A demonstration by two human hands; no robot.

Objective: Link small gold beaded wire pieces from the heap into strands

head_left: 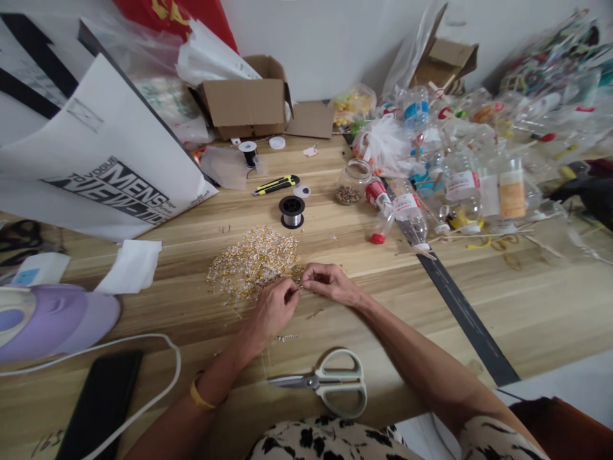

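Observation:
My left hand (278,305) and my right hand (330,282) meet fingertip to fingertip at the near right edge of a loose pile of gold and clear beads (258,259). Both pinch at something small and dark, too tiny to make out. Just below the hands lie a short beaded chain (288,337) and another small strip of beads (315,313). Scissors with pale handles (342,383) rest slightly open near my body, blades pointing left. A faint thin line, perhaps thread, runs on the table near their tip.
Beyond the beads stand a spool of clear line (292,212), a yellow-black utility knife (276,185) and a glass jar (353,182). Plastic bottles (462,185) crowd the right. To the left are a white bag (119,160), a purple appliance (67,319), its cable and a black phone (103,402).

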